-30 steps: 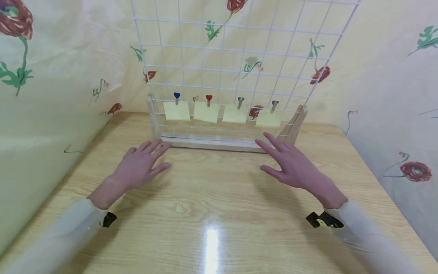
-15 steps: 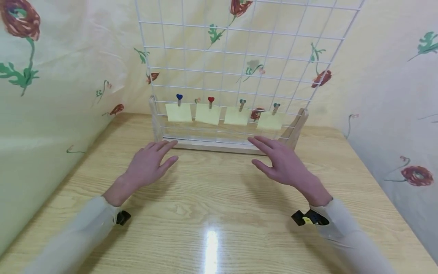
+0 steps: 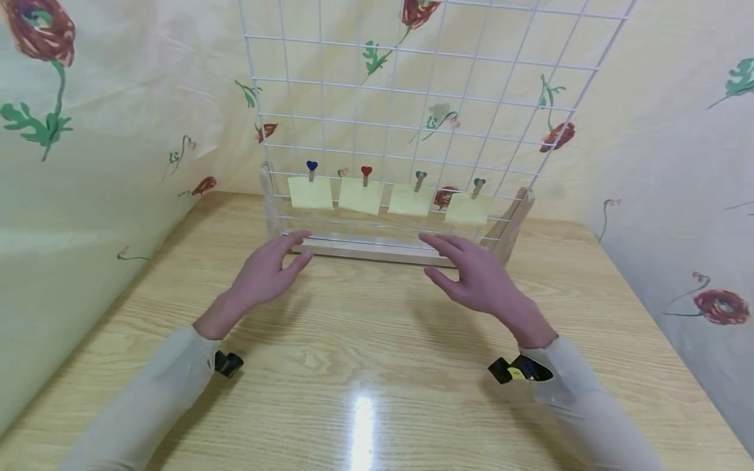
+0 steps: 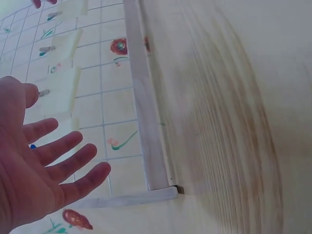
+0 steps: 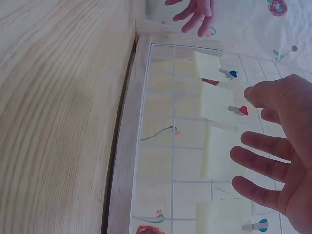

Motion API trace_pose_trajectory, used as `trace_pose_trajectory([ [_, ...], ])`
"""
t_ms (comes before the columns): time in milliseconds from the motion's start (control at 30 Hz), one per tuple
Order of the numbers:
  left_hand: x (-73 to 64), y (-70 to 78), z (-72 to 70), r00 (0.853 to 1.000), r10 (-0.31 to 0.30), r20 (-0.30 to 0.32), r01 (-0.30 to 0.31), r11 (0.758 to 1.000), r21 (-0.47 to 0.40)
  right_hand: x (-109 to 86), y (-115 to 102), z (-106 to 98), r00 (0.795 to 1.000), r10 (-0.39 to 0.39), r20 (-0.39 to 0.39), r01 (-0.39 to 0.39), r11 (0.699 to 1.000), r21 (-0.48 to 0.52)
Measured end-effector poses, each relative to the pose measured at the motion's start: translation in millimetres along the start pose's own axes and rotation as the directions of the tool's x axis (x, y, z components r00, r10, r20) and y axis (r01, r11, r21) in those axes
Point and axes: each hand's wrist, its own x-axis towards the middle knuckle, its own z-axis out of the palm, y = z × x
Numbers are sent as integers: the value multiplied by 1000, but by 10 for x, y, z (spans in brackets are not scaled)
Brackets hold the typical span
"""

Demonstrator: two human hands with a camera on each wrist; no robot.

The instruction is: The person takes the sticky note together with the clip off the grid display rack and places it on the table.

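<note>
Four notes (image 3: 361,197) hang clipped near the lower edge of the wire grid (image 3: 389,90), toward the far edge of the surface (image 3: 353,314); left hand (image 3: 264,269) and right hand (image 3: 476,271) hover empty, fingers apart, clipping apparently done, no remaining step evident.

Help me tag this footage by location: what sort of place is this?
Probably an indoor tabletop booth: flower-patterned sheeting borders a wood-grain table on three sides, and a white wire grid with clipped yellow slips stands on it.

Pale yellow notes (image 3: 310,192); clips (image 3: 366,172) topped blue, red and, seemingly, teal; white grid (image 3: 385,124); red-flowered cream cloth (image 3: 135,98).
</note>
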Motion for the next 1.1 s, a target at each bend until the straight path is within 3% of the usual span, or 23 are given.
trace_pose_trajectory([
  [133,38,-27,-1,998,-64,2,63,990,-124,61,-33,28,1000,20,-17,-19,999,40],
  [267,84,-71,2,991,-136,6,133,956,-262,163,-67,85,999,32,-40,-28,993,117],
  [567,236,-136,11,955,-295,-3,253,823,-508,449,-188,187,999,31,-40,-20,967,253],
  [667,304,-153,14,942,-334,-29,263,789,-556,544,-217,213,999,27,-29,-18,960,280],
  [933,457,-178,-16,908,-408,-96,262,732,-629,789,-274,257,1000,30,-1,-28,947,319],
  [1100,514,-181,-34,898,-429,-100,270,715,-645,928,-335,234,999,31,20,-36,950,311],
])
